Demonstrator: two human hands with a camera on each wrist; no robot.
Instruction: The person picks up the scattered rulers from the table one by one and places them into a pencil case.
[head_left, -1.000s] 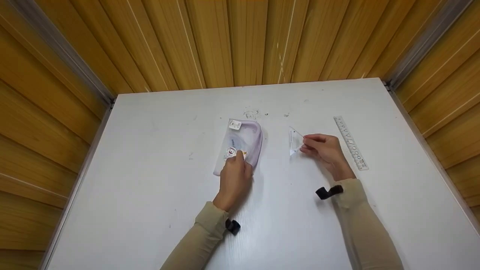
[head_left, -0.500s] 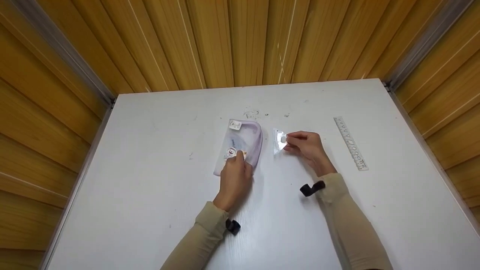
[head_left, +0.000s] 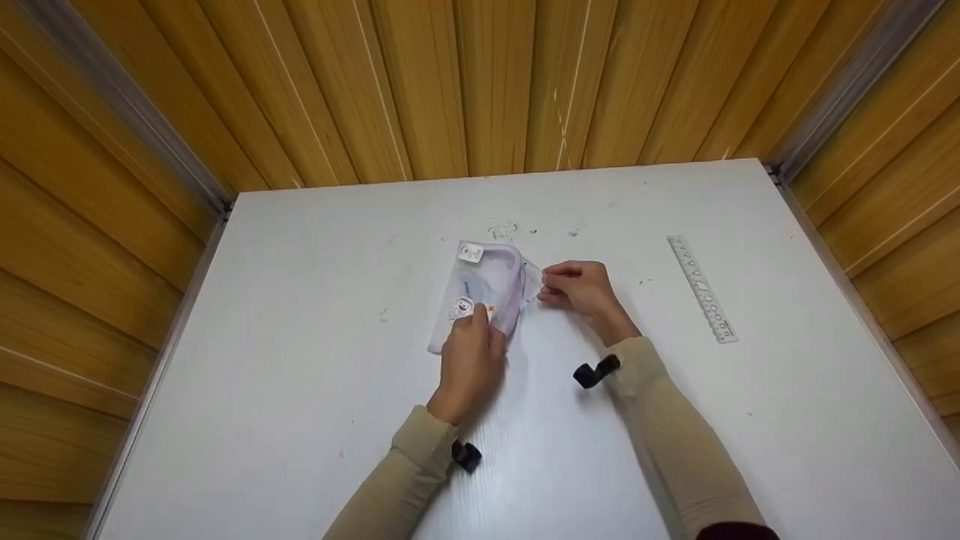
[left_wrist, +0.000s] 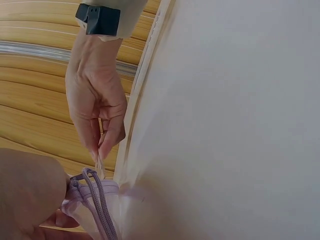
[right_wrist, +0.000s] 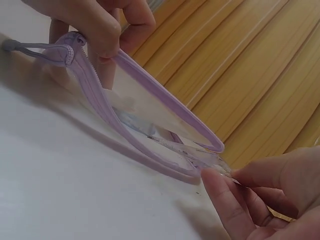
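A see-through pencil pouch [head_left: 496, 274] with a lilac zip edge lies mid-table. My left hand [head_left: 471, 364] grips it near its close end, thumb on the front. In the right wrist view, the zip mouth [right_wrist: 145, 77] gapes apart. My right hand [head_left: 585, 296] pinches a clear set square [head_left: 532, 279] at the pouch's right side. The set square's far part reaches into the mouth, and the pinching fingertips are right at its end. Inside the pouch, a clear piece with blue print [head_left: 470, 286] shows through. Cartoon stickers mark the front.
A clear stencil ruler [head_left: 703, 289] lies at the right on the white table [head_left: 300, 300]. Yellow wood-look panels [head_left: 487, 90] stand behind the table and along both sides.
My right hand has moved left with the set square, from open table to the pouch's mouth, and the set square's tip has entered it. My left hand and the pouch have stayed put.
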